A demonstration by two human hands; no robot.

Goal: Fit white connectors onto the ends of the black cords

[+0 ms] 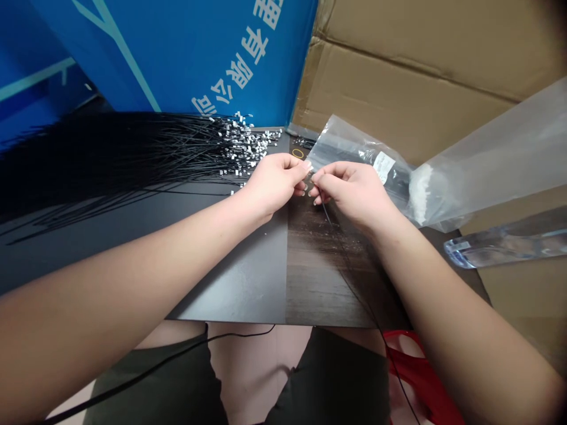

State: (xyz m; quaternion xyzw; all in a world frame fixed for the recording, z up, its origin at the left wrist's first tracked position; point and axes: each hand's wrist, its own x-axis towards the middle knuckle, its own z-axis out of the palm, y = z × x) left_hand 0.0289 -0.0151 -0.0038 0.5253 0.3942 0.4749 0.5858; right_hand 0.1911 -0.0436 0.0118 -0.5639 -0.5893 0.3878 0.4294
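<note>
A thin black wire (326, 213) runs down from my right hand (349, 186), pinched between thumb and fingers, and trails over the table's front edge. Close beside it, my left hand (281, 180) is closed in a pinch. Whatever sits at its fingertips is too small to make out. Both hands are almost touching above the dark wood-grain part of the table (310, 283). To the left lies a thick bundle of black wires (133, 153), many with small white connectors (248, 147) on their ends.
Behind my right hand lies a clear plastic bag (341, 144); another bag holds white pieces (420, 192). A clear plastic bottle (509, 242) lies at the right. A cardboard box (420, 65) and a blue panel (177, 53) stand behind. A black cable (177, 354) crosses my lap.
</note>
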